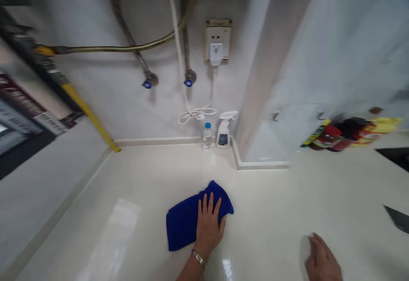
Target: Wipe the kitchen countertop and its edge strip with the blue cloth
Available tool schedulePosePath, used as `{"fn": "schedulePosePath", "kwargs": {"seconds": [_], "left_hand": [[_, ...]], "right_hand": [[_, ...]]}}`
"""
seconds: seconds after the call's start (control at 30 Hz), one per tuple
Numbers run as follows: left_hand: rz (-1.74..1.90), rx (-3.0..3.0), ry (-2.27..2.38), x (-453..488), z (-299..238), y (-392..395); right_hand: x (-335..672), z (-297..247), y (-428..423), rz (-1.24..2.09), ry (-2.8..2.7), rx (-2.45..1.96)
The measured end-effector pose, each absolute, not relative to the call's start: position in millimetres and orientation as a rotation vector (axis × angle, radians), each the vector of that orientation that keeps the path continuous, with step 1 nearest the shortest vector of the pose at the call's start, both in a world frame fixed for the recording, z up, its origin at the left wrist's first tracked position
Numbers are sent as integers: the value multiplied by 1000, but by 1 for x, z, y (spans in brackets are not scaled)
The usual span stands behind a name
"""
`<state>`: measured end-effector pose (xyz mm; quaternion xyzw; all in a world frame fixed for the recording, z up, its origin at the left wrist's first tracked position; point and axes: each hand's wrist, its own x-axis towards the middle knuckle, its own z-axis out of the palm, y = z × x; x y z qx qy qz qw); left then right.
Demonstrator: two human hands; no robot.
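My left hand (209, 225) lies palm down on a folded blue cloth (182, 221), its fingers spread flat over the right part of it. The cloth rests on the glossy white countertop (153, 174), and its left part sticks out from under the hand. A metal bracelet (198, 259) circles my left wrist. Near the lower right edge, my right hand (322, 259) is at the countertop, apart from the cloth. Its fingers are curled together and nothing shows in them; the frame edge cuts off the rest.
Against the back wall stand a clear bottle (207, 137) with a blue cap and a white spray bottle (223, 131). A pillar (265, 123) juts out beside them. Several condiment bottles and packets (348, 134) stand farther right. Above are a socket (218, 38), cables and hoses; a yellow pipe (92, 117) runs left.
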<state>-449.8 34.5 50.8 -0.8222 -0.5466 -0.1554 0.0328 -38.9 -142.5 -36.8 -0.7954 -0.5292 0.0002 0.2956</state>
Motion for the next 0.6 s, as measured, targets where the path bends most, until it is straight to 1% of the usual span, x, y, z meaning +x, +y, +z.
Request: {"fn": "schedulePosePath", "kwargs": {"seconds": [0.1, 0.17, 0.33, 0.47, 0.6], "left_hand": [[-511, -2614, -1502, -404, 46, 15], [-511, -2688, -1392, -380, 42, 3], [-476, -2871, -1148, -342, 41, -18], [-485, -2872, -1082, -334, 43, -14], [-543, -2796, -1021, -328, 42, 15]], "right_hand": [[-46, -42, -139, -151, -1399, -2028], [-49, -43, -138, -195, -1408, -2018], [-57, -35, -138, -201, -1403, -2056], [-63, -27, -135, -212, -1371, -2045], [-66, -27, -132, -232, -1356, -2041]]}}
